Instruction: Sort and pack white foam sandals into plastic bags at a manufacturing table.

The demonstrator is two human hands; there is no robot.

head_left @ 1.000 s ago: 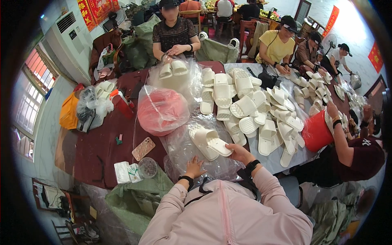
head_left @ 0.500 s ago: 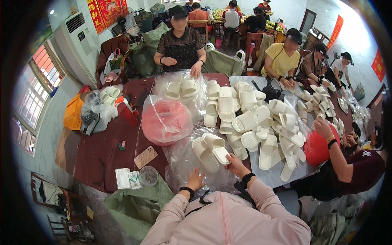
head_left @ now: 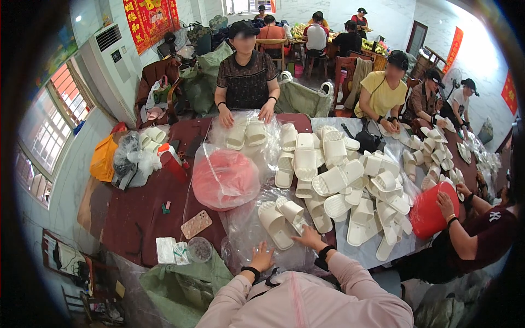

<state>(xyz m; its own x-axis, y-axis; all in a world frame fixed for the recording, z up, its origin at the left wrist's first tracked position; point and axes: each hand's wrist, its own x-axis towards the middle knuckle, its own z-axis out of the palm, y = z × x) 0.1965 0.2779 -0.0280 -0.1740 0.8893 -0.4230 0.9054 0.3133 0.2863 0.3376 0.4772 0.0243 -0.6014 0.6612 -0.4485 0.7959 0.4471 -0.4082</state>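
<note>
A clear tub (head_left: 200, 251) stands left of the left grip (head_left: 262, 257), which lies spread-fingered, unclenched, over clear plastic (head_left: 239, 232). Just beyond both grips lies a white slipper pair (head_left: 281, 239); the right grip (head_left: 310, 239) meets its right slipper's near end, whether pinching, cannot tell. Further right: heaped slippers (head_left: 361, 220).

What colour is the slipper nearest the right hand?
Off-white; the slipper by the right hand shows best in the head view.
</note>
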